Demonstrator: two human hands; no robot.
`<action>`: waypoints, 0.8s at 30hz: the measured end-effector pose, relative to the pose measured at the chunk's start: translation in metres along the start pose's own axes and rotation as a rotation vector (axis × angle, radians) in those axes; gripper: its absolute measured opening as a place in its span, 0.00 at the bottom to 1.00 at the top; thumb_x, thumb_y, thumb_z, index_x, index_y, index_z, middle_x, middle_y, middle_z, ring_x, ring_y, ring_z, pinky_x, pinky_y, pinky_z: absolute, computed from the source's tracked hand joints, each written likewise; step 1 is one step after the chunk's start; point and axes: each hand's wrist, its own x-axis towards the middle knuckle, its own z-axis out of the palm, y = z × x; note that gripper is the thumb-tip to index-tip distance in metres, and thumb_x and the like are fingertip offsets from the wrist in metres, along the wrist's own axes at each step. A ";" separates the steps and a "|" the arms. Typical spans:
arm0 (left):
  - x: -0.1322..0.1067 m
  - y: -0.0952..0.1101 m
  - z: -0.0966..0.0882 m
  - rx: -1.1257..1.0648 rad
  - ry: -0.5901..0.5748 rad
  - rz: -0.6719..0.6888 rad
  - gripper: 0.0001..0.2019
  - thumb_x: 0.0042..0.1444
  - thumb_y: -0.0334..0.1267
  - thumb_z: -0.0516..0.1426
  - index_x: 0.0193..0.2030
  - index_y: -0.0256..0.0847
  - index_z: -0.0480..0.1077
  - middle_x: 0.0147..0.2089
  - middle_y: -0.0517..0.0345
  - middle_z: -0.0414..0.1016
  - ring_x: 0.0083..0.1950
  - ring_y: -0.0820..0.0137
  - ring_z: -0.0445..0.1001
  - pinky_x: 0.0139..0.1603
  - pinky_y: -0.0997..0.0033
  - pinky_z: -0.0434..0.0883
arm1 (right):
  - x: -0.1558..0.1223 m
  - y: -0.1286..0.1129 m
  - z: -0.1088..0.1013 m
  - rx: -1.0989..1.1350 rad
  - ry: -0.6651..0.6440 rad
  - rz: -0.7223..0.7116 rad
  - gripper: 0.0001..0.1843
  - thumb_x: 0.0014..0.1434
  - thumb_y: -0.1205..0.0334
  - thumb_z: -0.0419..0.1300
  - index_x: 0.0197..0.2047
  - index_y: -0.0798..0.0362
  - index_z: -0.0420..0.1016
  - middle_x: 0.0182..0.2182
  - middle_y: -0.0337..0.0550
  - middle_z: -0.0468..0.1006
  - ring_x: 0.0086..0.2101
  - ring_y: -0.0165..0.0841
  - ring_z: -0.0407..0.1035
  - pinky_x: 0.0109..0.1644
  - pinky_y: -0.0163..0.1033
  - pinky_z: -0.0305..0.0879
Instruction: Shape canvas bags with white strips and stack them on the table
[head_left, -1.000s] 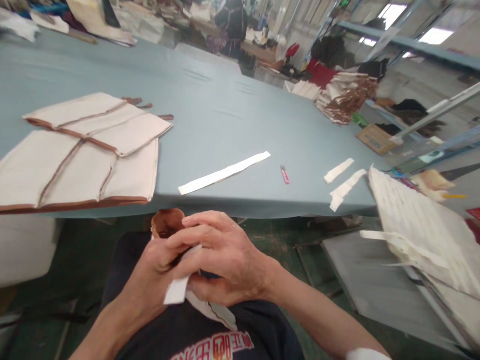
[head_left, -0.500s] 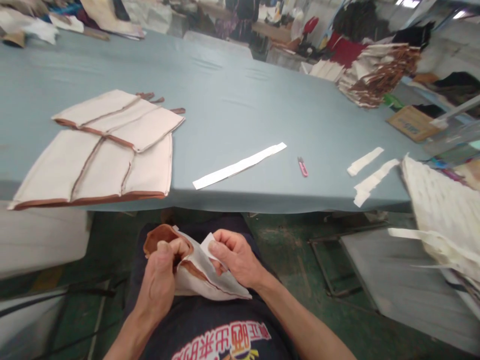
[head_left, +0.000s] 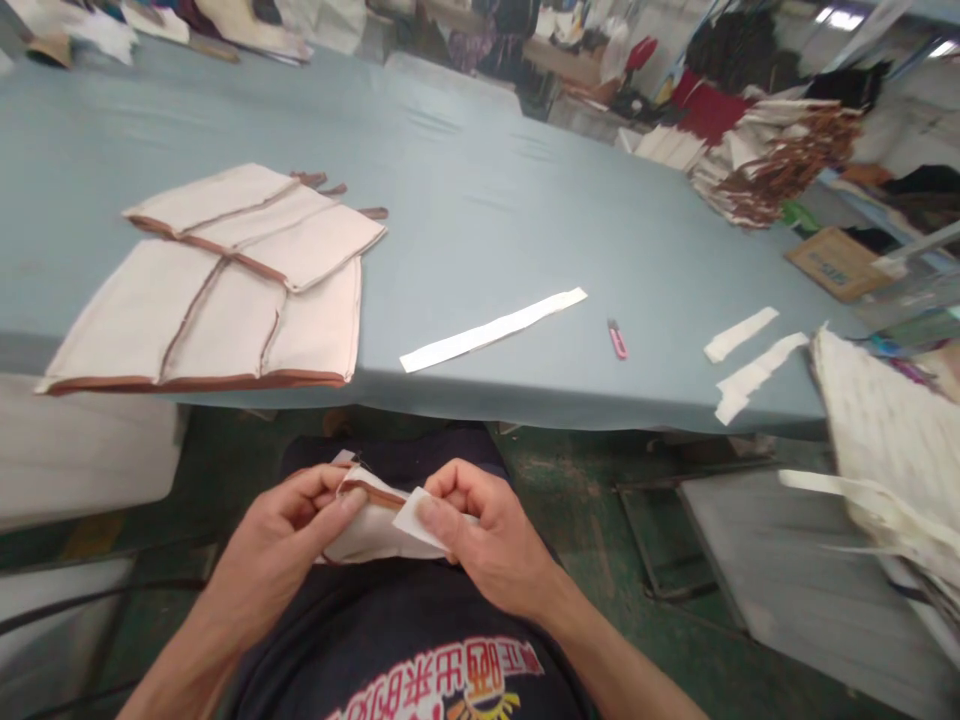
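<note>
Over my lap, a cream fabric piece with brown edging is stretched between both hands. My left hand pinches its left end, thumb on top near the brown seam. Between the thumb and fingers of my right hand is a small white strip, laid against the fabric's right part. The fingertips under the cloth are hidden. Ahead on the table lie a long white strip and pink thread snips.
Two overlapping cream panels with brown edging lie on the blue-grey table at left. Two torn white strips are at its right. A cream stack stands beside the table's right end, with a cardboard box behind.
My left hand has come out of the brown-lined opening and now pinches the fabric's edge. The fabric has been turned and pulled flatter. My right hand keeps the white strip.
</note>
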 end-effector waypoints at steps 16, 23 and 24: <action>0.004 0.048 0.014 0.191 -0.109 0.318 0.20 0.64 0.53 0.65 0.25 0.44 0.81 0.29 0.58 0.79 0.32 0.65 0.76 0.32 0.76 0.74 | 0.005 -0.052 0.003 -0.499 0.213 -0.428 0.11 0.69 0.59 0.65 0.34 0.49 0.73 0.29 0.32 0.73 0.28 0.28 0.62 0.40 0.36 0.62; 0.005 0.045 0.013 0.093 -0.178 0.181 0.22 0.65 0.59 0.64 0.36 0.41 0.86 0.30 0.59 0.81 0.30 0.69 0.70 0.29 0.76 0.67 | 0.009 -0.050 0.006 -0.473 0.238 -0.422 0.11 0.68 0.56 0.65 0.34 0.48 0.73 0.27 0.31 0.72 0.27 0.28 0.62 0.39 0.36 0.64; 0.005 0.044 0.013 0.080 -0.182 0.169 0.23 0.65 0.60 0.64 0.33 0.41 0.84 0.28 0.60 0.79 0.28 0.71 0.67 0.27 0.76 0.64 | 0.010 -0.049 0.007 -0.472 0.244 -0.432 0.11 0.68 0.55 0.65 0.34 0.48 0.73 0.27 0.31 0.72 0.26 0.27 0.62 0.38 0.36 0.64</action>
